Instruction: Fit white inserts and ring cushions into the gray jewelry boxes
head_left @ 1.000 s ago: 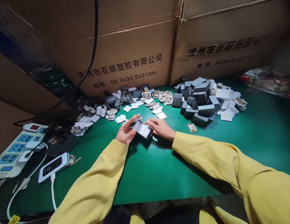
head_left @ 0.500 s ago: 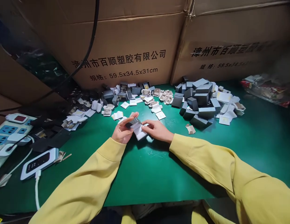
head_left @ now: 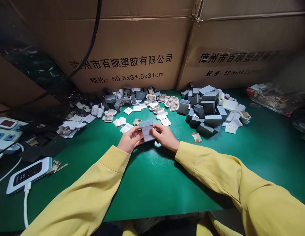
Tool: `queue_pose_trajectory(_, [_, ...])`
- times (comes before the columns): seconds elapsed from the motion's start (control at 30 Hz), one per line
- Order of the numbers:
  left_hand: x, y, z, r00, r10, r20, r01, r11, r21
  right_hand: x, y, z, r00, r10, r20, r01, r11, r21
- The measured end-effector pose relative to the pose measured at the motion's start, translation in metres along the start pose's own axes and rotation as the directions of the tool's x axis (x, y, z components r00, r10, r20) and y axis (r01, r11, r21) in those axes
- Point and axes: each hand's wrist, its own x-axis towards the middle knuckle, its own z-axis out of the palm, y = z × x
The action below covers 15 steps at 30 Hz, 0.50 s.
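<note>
Between both hands is a small grey box [head_left: 145,124] with a pale, folded interior [head_left: 147,133] facing me. My left hand [head_left: 130,139] grips its left side, thumb in front and fingers behind. On the right side, my right hand [head_left: 165,135] pinches it, the thumb pressed to the pale part. Just beyond the hands lie white paper pieces [head_left: 120,122], a small beige card insert [head_left: 137,122] and a flat white square [head_left: 166,122]. The back of the box is hidden from me.
A pile of dark grey boxes [head_left: 211,108] stands back right, beside crumpled white papers [head_left: 232,114]. Large cardboard cartons [head_left: 127,42] line the back of the green table [head_left: 152,190]. At left are a white device [head_left: 29,173] with a cable and a power strip [head_left: 7,131].
The box has turned upright, its grey top edge now level between the hands. My left fingers have shifted to its side. The whole view has moved slightly.
</note>
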Motion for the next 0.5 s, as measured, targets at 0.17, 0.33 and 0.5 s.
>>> queue_pose_trajectory(0.17, [0.0023, 0.0020, -0.0016, 0.996, -0.091, -0.011, 0.091, 0.995, -0.029, -0.0018, -0.0021, 0.0012, 0.999, -0.046, 0.017, 0.046, 0.999, -0.027])
queue_pose_trajectory(0.33, [-0.0001, 0.0022, 0.0014, 0.988, -0.088, -0.127, 0.078, 0.994, -0.080, -0.0047, -0.0074, 0.0014, 0.997, -0.024, 0.069, 0.025, 0.999, -0.020])
queue_pose_trajectory(0.5, [-0.0042, 0.0006, 0.0041, 0.986, -0.024, -0.167, 0.008, 0.996, -0.094, -0.0062, -0.0084, 0.0001, 0.993, -0.035, 0.115, 0.038, 0.999, -0.030])
